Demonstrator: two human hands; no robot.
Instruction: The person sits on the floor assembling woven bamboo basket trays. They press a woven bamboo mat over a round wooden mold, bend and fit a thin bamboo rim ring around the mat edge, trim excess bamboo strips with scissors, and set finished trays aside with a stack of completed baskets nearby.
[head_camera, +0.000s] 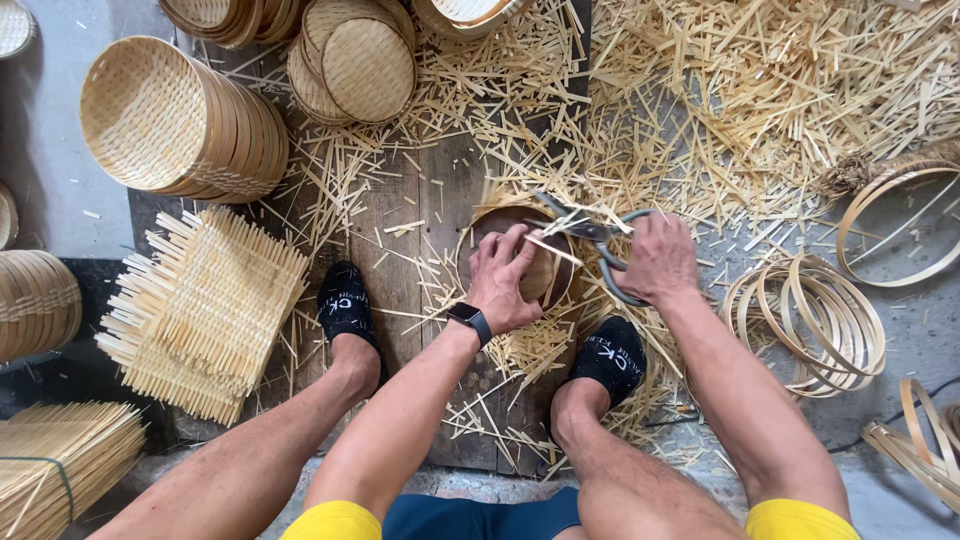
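Bamboo basket (535, 275) pinned by left hand (505, 280), fingers curled over rim; right hand (655, 262) closed around shears (590, 240), blades open.

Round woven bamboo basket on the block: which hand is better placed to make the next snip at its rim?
Right, probably. The right hand already grips the grey metal shears, blades at the rim of the round woven bamboo basket. The left hand presses the basket down, steadying it.

Head view, steeply downward, fairly close over hands (580, 270) and floor (930, 340)
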